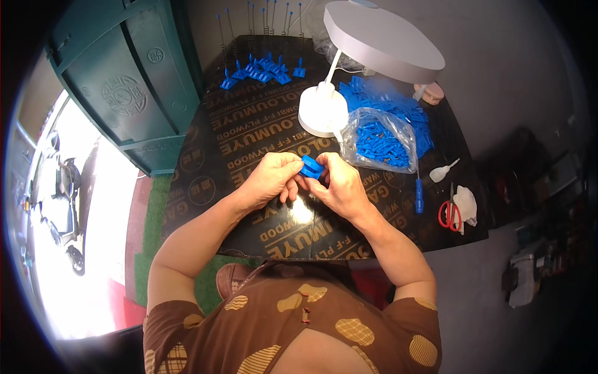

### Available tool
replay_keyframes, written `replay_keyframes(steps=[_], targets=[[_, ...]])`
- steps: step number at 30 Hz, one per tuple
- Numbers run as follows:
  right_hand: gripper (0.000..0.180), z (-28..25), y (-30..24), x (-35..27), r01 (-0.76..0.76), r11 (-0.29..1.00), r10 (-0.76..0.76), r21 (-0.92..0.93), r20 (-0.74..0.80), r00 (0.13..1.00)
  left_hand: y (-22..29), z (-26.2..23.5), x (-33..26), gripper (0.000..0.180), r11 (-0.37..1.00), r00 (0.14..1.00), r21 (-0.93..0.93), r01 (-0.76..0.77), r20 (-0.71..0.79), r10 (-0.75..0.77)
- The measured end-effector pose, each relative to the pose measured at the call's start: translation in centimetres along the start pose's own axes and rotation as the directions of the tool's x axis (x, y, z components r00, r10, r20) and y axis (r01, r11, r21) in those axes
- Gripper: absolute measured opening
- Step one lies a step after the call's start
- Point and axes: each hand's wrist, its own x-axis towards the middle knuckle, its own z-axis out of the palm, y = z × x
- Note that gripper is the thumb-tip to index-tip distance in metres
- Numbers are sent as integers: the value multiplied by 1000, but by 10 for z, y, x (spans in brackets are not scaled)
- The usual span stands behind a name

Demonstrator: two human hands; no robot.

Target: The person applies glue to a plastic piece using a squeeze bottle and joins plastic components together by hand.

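Observation:
Over the middle of the table, my left hand [275,177] and my right hand [341,187] meet around one small blue plastic part [311,167]. Fingertips of both hands pinch it, the left from its left side and the right from its right side. Its lower portion is partly covered by my fingers. Beyond my right hand lies an open clear plastic bag [408,144] with many small blue plastic pieces [377,143] in it. A larger heap of blue plastic parts [411,115] spreads behind the bag.
A white lamp [321,112] with a wide round head stands beyond my hands. Blue parts with upright spring rods [265,68] stand far left. A blue-handled screwdriver [419,196], a white squeeze bottle [441,171] and red-handled scissors [446,216] lie right on the dark plywood table [218,159].

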Motion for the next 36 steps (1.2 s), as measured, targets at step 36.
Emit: replay_keyframes(steps=[36], targets=[[21,0,11,-5,-420,690,381,589,197,903,3,3,-3,23,996,993,-20,-92,-73,91]])
